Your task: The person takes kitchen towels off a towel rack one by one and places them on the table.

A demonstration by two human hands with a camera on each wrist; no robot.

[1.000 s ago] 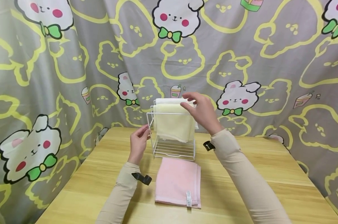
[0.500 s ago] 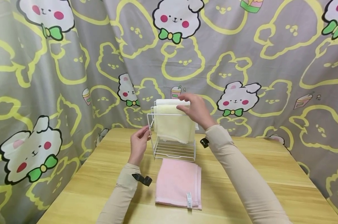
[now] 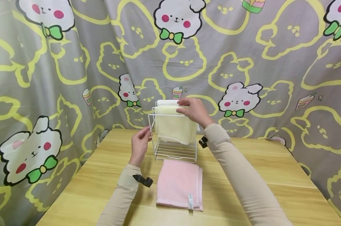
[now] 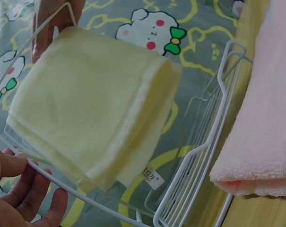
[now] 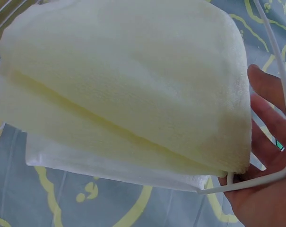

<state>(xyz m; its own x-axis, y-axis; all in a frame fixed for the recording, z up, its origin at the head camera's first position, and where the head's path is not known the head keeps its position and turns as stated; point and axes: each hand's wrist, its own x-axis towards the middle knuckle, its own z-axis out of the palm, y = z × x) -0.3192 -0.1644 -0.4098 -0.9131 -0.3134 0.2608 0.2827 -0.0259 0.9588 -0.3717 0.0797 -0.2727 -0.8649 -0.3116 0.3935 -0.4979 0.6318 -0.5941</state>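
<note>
L hand (image 3: 139, 146) pinches the side wire of rack (image 3: 176, 151) btwn thumb & fingers; R hand (image 3: 197, 110) is curved, thumb & fingers wide apart, at R end of yellow towel's (image 3: 174, 128) top fold; can't tell if it touches the cloth. Backdrop = grey fabric curtain (image 3: 147, 64), soft folds, printed w/ yellow outlines & white bunnies in green bows. Table (image 3: 277, 175): smooth, light wood grain. Tan sleeves (image 3: 244, 175) cover both forearms, R one slanting across table's R half.

Rack: white wire, boxy, slatted base, nr table's far edge, closer to far L corner than far R. Pink towel (image 3: 177, 185), fuzzy pile, folded approx rectangular, lies flat in front of rack, twd table's near edge. Yellow towel, plush, folded, hangs over rack w/ rounded top & loose lower edges; rack's front bar crosses before it, R hand hides its top R corner. White towel (image 3: 167, 102) hangs just behind, mostly hidden.

Black wrist mounts (image 3: 143, 180), one per cuff. Printed label (image 3: 190, 201) on pink towel, nr its near R corner; small white tag (image 4: 152, 177) pokes out below hanging cloth, can't tell from which towel.
</note>
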